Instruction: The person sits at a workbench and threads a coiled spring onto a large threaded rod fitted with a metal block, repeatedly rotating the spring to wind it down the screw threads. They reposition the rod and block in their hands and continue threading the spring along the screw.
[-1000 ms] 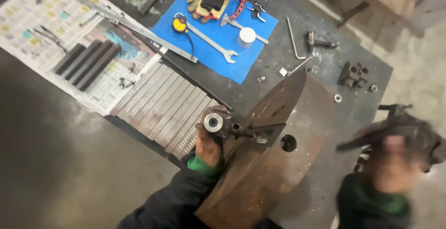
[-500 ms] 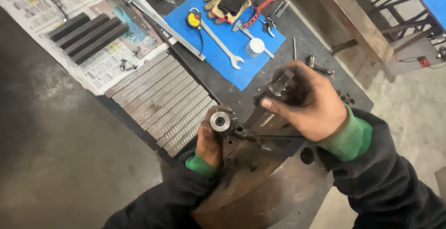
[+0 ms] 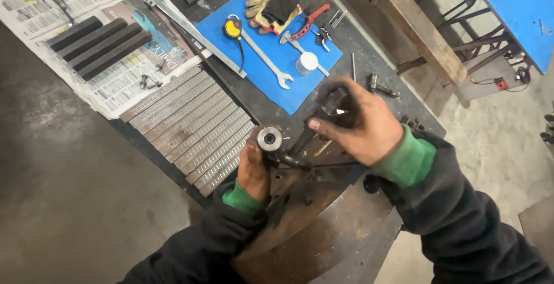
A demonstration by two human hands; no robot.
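Both our hands on the rusty disc

Our left hand [image 3: 254, 171] grips the steel bushing [image 3: 269, 138] at the upright rusty disc's [image 3: 311, 226] edge; our right hand [image 3: 360, 123] clamps fingers round a dark tool [image 3: 329, 106] just above.

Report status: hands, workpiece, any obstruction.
Left hand steadying a round steel bush at the rusty metal disc's edge. Right hand closed on a dark metal tool over it. Nothing between them.

Bare floor [image 3: 63, 203] at lower left leaves open passage; ribbed metal bars [image 3: 190, 122] left of centre and the blue mat [image 3: 271, 70] of tools above crowd the bench.
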